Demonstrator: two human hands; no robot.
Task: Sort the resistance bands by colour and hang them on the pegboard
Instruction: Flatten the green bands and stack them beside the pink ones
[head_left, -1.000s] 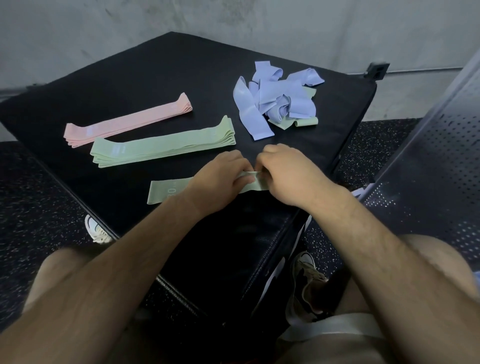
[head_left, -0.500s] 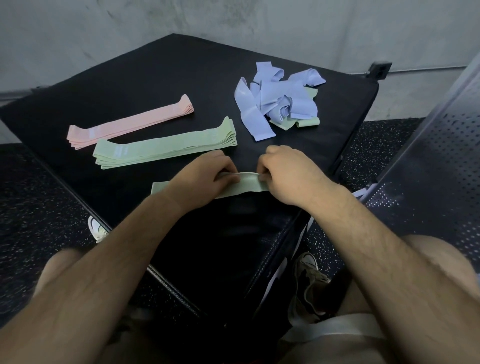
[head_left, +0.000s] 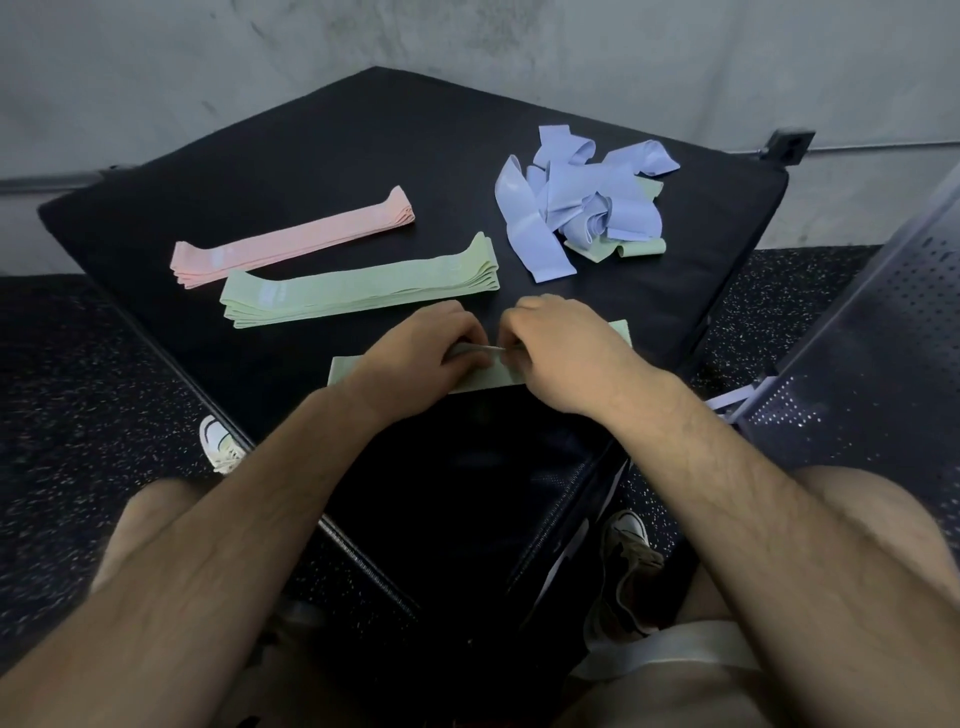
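Head view: our left hand (head_left: 421, 348) and right hand (head_left: 558, 343) both pinch one flat pale-green elastic resistance band (head_left: 483, 375) near the black padded box's (head_left: 311, 156) near edge.

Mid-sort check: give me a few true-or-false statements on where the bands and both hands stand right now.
1. The left hand and the right hand both pinch one green band near the front of the black pad. True.
2. The pink bands lie in a tangled heap. False: they lie in a flat, tidy stack.
3. The purple bands are stacked flat. False: they are a loose tangle.
4. A green strip pokes out from under the purple tangle. True.
5. The green stack lies between the pink bands and the hands. True.
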